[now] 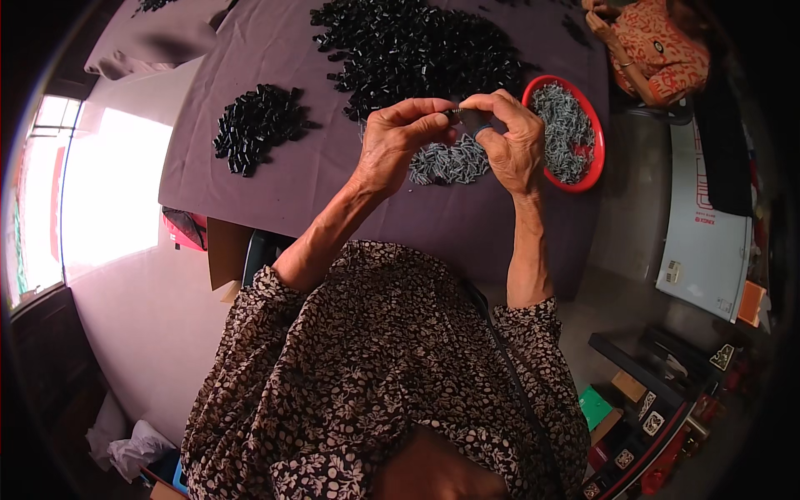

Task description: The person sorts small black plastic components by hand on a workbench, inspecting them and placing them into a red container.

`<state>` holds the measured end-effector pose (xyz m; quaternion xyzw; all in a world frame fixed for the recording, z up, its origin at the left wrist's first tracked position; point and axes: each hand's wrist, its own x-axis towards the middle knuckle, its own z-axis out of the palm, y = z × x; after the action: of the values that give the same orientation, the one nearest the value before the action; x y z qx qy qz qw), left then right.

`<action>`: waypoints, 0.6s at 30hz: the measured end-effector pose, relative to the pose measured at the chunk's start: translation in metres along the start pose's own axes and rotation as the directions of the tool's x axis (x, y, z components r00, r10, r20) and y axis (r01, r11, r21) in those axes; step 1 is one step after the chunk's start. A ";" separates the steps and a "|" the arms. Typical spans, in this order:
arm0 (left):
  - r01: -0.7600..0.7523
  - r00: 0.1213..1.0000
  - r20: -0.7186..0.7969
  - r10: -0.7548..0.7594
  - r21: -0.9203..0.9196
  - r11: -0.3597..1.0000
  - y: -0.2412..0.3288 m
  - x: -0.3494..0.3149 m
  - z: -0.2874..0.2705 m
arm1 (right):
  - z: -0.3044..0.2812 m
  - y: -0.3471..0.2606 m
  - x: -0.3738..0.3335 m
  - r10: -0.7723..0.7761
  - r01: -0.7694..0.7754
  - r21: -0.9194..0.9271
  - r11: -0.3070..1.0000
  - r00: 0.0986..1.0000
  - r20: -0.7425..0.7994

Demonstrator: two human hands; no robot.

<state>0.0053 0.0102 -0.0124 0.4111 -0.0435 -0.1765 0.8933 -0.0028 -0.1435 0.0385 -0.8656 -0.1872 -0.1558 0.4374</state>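
My left hand (387, 146) is closed in a pinch on a small black plastic piece (453, 112). The fingertips of my right hand (515, 146) meet it from the other side, also pinched; what they grip is too small to make out. A dark cover with a blue band (478, 125) sits on my right thumb. Just below my fingers lies a heap of small grey screw-like pieces (450, 162). Beyond my hands spreads a large pile of black plastic pieces (408, 50). A smaller pile of black pieces (260, 125) lies to the left.
A red bowl (598, 158) of grey screw-like pieces stands right of my right hand. A purple-brown cloth (333, 183) covers the table. Another person (667, 58) in orange patterned clothing sits at the far right. A pale boxy appliance (700, 258) stands at the right.
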 end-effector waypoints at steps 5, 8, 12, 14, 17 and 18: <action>-0.022 1.000 -0.018 0.023 0.072 0.997 0.000 -0.001 0.001 | 0.002 0.000 -0.001 0.003 -0.004 0.015 1.000 1.000 0.007; -0.033 0.999 -0.011 0.034 0.104 0.994 -0.001 0.000 0.000 | 0.000 -0.003 -0.002 0.014 -0.013 -0.040 0.999 1.000 0.015; -0.051 0.999 -0.010 0.053 0.168 0.984 0.001 -0.002 0.002 | 0.002 -0.001 -0.004 -0.021 0.021 -0.087 0.996 1.000 0.003; -0.060 0.997 -0.039 0.072 0.258 0.964 0.001 -0.003 0.002 | 0.005 -0.002 -0.004 -0.072 0.069 -0.158 0.985 0.997 -0.012; -0.084 0.994 -0.041 0.098 0.264 0.961 0.000 -0.003 0.003 | 0.007 0.001 -0.005 -0.141 0.133 -0.247 0.960 0.990 -0.012; -0.084 0.994 -0.042 0.098 0.265 0.961 0.000 -0.004 0.004 | 0.007 0.002 -0.005 -0.141 0.134 -0.246 0.960 0.990 -0.012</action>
<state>0.0011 0.0087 -0.0100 0.5280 -0.0611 -0.1167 0.8390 -0.0057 -0.1394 0.0308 -0.8956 -0.2198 -0.2203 0.3180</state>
